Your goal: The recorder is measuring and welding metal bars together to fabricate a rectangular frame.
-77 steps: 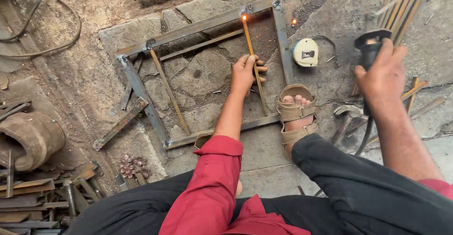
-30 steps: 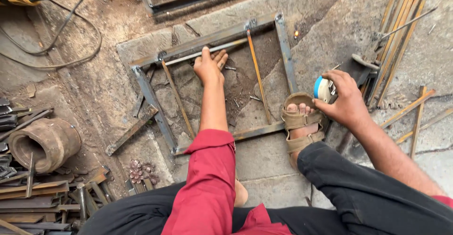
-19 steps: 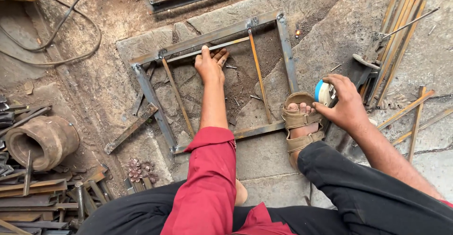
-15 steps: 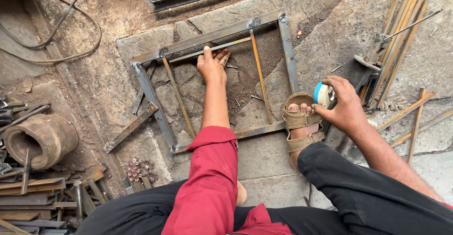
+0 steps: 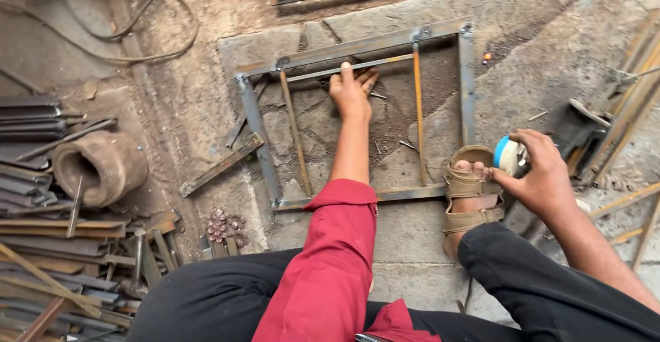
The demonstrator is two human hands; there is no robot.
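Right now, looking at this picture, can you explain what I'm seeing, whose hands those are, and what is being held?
The picture comes from a camera worn on a person's head, looking down at their own arms and legs; there is no machine. They sit on a stone floor in a workshop. Before them lies a rectangular metal frame with thin rods across it. The left hand, in a red sleeve, rests on a thin rod near the frame's far side. The right hand holds a small round tape measure, white and blue, in its grip. A sandalled foot rests on the frame's near bar. Scrap metal bars are piled at the left.
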